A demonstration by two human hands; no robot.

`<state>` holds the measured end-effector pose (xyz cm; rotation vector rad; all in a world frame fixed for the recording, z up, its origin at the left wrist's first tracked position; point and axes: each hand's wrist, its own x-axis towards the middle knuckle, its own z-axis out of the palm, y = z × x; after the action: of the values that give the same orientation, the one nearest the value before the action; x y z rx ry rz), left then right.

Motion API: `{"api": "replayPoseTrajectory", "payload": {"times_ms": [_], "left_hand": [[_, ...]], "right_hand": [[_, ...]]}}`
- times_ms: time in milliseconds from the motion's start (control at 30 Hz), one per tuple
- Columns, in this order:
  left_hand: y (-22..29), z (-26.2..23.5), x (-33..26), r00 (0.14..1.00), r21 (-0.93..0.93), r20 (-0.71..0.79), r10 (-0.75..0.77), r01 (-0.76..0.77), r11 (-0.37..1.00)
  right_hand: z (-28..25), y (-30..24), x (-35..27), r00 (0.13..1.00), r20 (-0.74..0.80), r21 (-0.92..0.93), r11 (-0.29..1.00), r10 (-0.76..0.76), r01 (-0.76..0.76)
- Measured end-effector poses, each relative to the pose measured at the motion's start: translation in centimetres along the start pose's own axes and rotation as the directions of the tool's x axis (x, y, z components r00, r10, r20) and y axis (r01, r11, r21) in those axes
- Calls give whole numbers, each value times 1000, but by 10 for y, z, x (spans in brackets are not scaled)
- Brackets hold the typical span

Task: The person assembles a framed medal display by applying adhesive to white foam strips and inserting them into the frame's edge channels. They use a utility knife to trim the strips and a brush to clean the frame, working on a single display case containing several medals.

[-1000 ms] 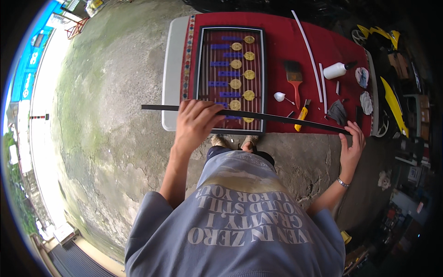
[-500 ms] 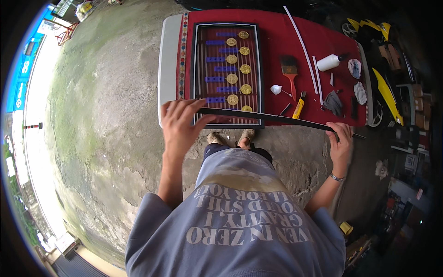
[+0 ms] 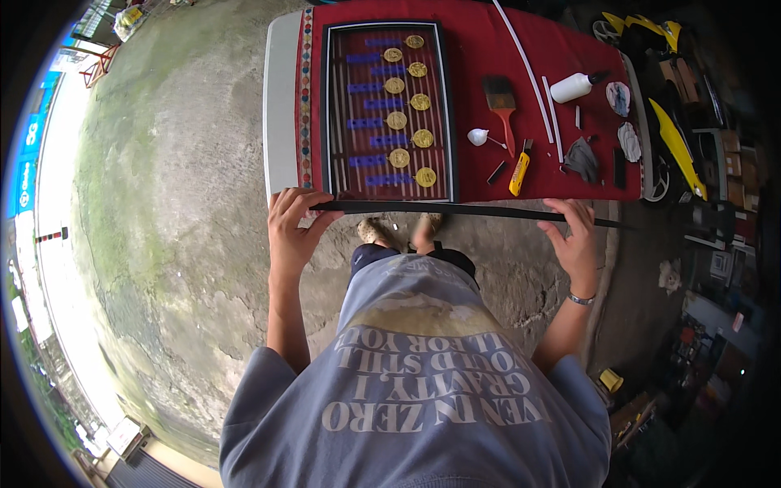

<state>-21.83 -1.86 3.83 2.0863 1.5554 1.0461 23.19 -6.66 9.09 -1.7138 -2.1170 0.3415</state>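
Observation:
A long, thin black strip (image 3: 488,211) runs level along the near edge of the table. Its left end is pinched in my left hand (image 3: 293,232), right at the near left corner of a black display frame (image 3: 447,122). Farther along, my right hand (image 3: 576,236) grips the strip between thumb and fingers, and the tip sticks out past it to the right. Inside the frame lie several gold medals (image 3: 420,102) with purple ribbons, in two staggered columns. The strip lies close against the frame's near side; whether they touch, I cannot tell.
On the red tablecloth (image 3: 480,49) lie a paintbrush (image 3: 500,104), a yellow utility knife (image 3: 521,169), a white bottle (image 3: 572,87), white strips (image 3: 530,61), a small white cup (image 3: 477,137), a grey rag (image 3: 582,159) and crumpled paper (image 3: 630,141). Yellow panels (image 3: 677,146) stand beyond the table's right end.
Both hands have brought the black strip left and nearer, off the top of the frame to its near edge. The strip now lies more level. The view has shifted slightly.

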Motion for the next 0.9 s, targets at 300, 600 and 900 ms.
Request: {"api": "replayPoseTrajectory", "payload": {"times_ms": [300,600,900], "left_hand": [[-94,75,-73,973,38,54,-224,223,974],[-151,113,-117,958,208,55,-281,264,942],[-159,125,-121,960,235,28,-277,263,936]], "right_hand": [[155,40,3,988,112,143,986,-104,87],[246,86,-2,976,217,120,993,-34,8],[268,91,8,978,204,181,983,-32,-6]]}}
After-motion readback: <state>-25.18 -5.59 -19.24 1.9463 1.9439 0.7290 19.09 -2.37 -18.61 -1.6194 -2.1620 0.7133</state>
